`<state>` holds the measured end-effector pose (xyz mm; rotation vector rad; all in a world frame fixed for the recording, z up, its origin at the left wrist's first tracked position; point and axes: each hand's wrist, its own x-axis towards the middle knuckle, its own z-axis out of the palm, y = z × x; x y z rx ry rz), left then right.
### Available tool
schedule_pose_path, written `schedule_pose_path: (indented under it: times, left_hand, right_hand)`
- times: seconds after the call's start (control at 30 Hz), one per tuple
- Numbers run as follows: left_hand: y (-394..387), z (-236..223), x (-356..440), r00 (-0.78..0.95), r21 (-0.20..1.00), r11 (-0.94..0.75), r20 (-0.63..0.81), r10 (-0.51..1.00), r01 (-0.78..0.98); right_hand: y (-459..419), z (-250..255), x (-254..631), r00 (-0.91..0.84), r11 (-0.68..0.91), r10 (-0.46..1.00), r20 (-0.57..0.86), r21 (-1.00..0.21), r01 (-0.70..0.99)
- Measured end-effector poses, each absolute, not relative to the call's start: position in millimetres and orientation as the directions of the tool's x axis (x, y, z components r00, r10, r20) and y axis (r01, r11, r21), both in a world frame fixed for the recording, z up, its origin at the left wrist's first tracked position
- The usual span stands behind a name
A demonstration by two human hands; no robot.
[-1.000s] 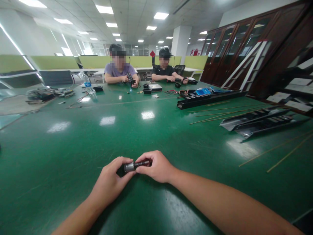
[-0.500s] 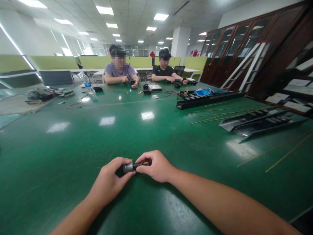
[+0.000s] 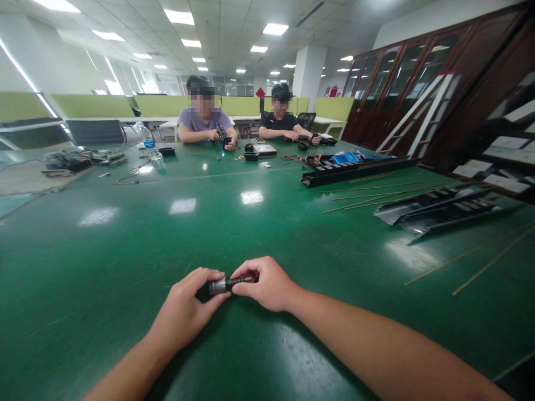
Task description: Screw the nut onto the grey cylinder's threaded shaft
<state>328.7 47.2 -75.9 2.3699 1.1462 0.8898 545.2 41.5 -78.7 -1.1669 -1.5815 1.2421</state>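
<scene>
Low in the middle of the head view, a small metal cylinder with a dark ribbed shaft lies level between my two hands, at or just above the green table. My left hand is closed on the wide silver end, thumb below and fingers above. From the other side, my right hand pinches the thin ribbed shaft between thumb and forefinger. The fingertips of both hands almost meet at the part. My right fingers hide some of the shaft, and its exact kind does not show.
Two people sit at the far edge, handling dark tools. Black metal channels and thin brass-coloured rods lie to the right. Far left stand a water bottle and a heap of electronic parts. A stepladder leans behind.
</scene>
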Motion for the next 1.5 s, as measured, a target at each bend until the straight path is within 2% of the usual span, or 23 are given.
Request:
schedule_pose_path:
  times: [0.67, 1.0, 1.5]
  left_hand:
    - [47.8, -77.4, 323.1, 0.508, 0.487, -0.683, 0.457, 0.730, 0.544]
    - [48.2, -73.0, 324.0, 0.535, 0.388, -0.748, 0.529, 0.659, 0.538]
    - [47.5, -68.8, 323.3, 0.523, 0.365, -0.745, 0.542, 0.658, 0.559]
  right_hand:
    - [41.0, -81.8, 544.5, -0.266, 0.077, 0.963, 0.037, -0.987, 0.142]
    - [40.0, -82.5, 543.0, -0.240, 0.069, 0.970, 0.028, -0.984, 0.164]
    - [36.4, -77.1, 543.1, -0.199, 0.112, 0.977, 0.074, -0.976, 0.187]
